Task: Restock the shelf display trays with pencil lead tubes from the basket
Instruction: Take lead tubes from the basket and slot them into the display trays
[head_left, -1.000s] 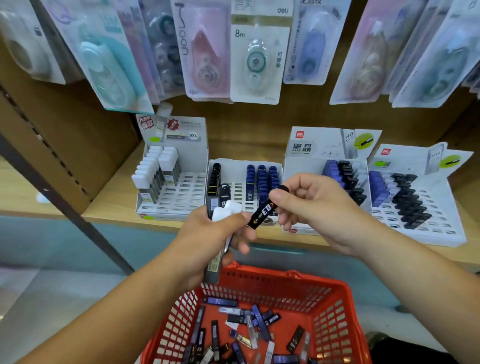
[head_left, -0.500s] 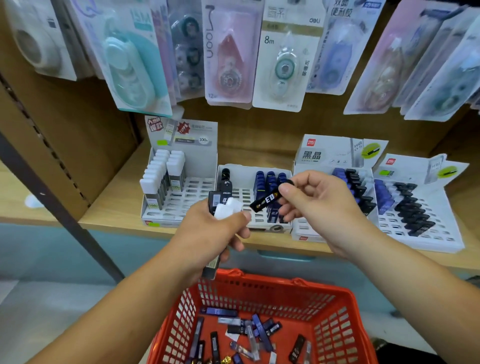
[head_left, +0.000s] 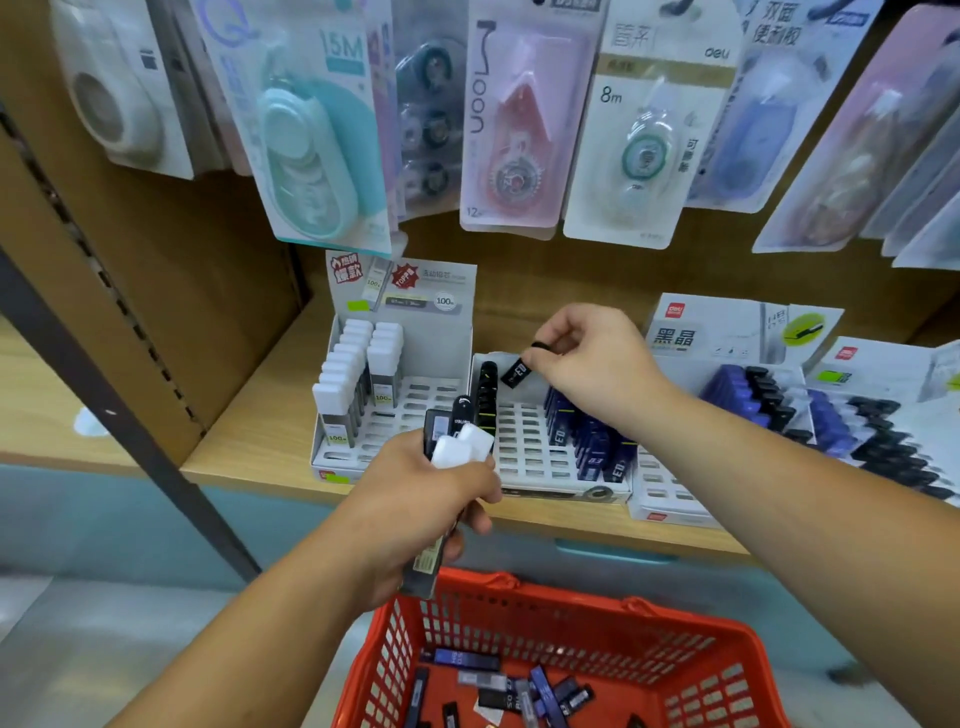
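Note:
My right hand (head_left: 587, 358) pinches one black pencil lead tube (head_left: 517, 373) by its cap, hanging tilted over the back of the middle display tray (head_left: 524, 452). That tray holds a row of black tubes on its left and blue tubes on its right, with bare slots between. My left hand (head_left: 421, 504) is closed around a bundle of lead tubes (head_left: 457, 436), black and white caps sticking up. Below, the red basket (head_left: 691, 649) holds several loose tubes (head_left: 524, 686).
A white-capped tube tray (head_left: 415, 410) stands left of the middle one, and two more trays (head_left: 670, 499) with blue and black tubes stand to the right. Correction tape packs (head_left: 514, 119) hang above the shelf. A dark shelf upright (head_left: 124, 410) slants at left.
My right hand has carried the black tube up and away from my left hand, back over the middle tray. The camera has moved closer to the shelf.

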